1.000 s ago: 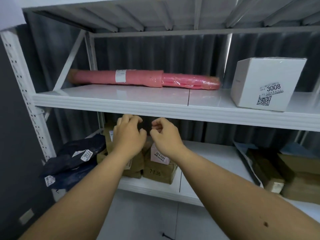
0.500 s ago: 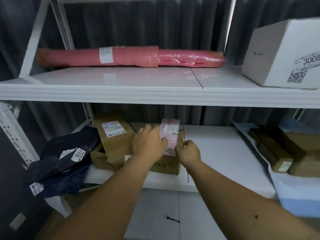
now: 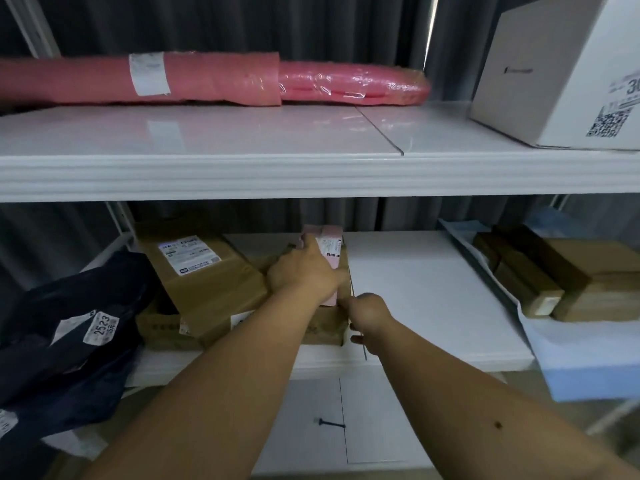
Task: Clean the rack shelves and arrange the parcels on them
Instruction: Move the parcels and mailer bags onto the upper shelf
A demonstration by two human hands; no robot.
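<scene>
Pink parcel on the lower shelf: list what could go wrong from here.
1. The pink parcel sits atop stacked brown boxes; pulling it may shift the tilted stack.
2. The left hand holds it mostly alone, so it could slip.
3. The dark bags overhang the shelf edge and might slide off.

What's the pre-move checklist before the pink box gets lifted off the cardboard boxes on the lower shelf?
1. Left hand grips the pink box: ok, fingers wrap its top and left side.
2. Right hand grips it too: cannot tell, it sits at the box's near corner with the fingers hidden.
3. Landing space: ok, the lower shelf shows bare white right of the box.
4. Support stack: not ok, the labelled cardboard box lies tilted across others.
5. Headroom: ok, open gap below the upper shelf.
6. Dark mailer bags: not ok, they overhang the shelf's left front edge.
</scene>
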